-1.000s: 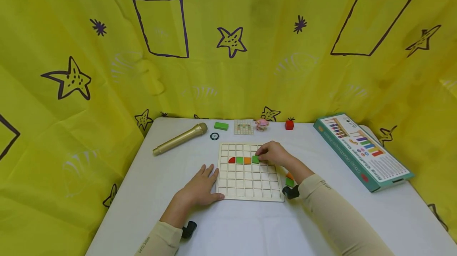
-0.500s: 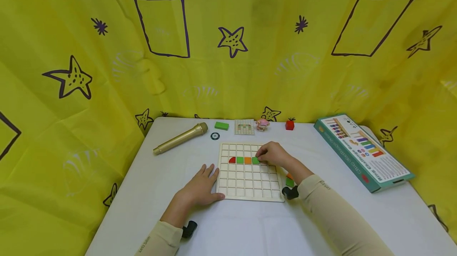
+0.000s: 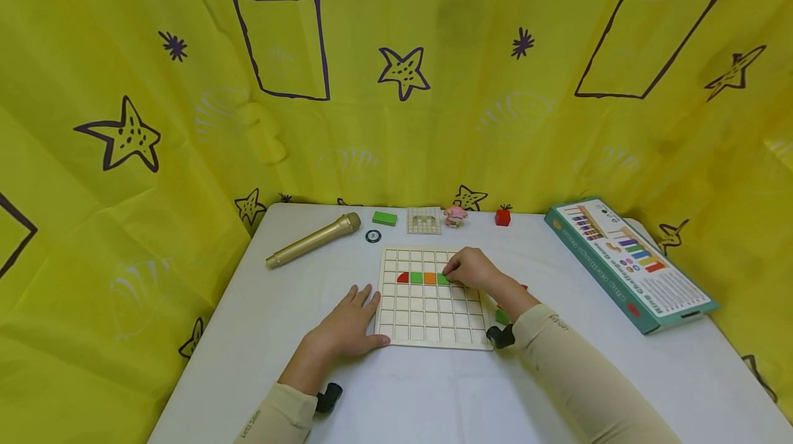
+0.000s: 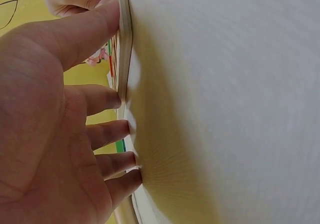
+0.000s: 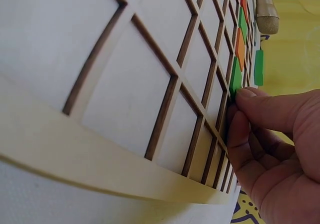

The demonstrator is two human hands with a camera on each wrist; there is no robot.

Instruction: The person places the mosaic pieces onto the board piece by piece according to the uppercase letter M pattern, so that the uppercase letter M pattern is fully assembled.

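One spread left hand [image 3: 348, 325] is touching a gridded board [image 3: 418, 320]. The right hand [image 3: 473, 268] is reaching over, pinching a green tile [image 5: 235, 75].

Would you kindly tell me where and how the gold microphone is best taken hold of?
I would grip the gold microphone round the middle of its slim handle, coming from above with the left hand, the nearer one. It lies slantwise on the white table, its wider head at the far end, with nothing covering it.
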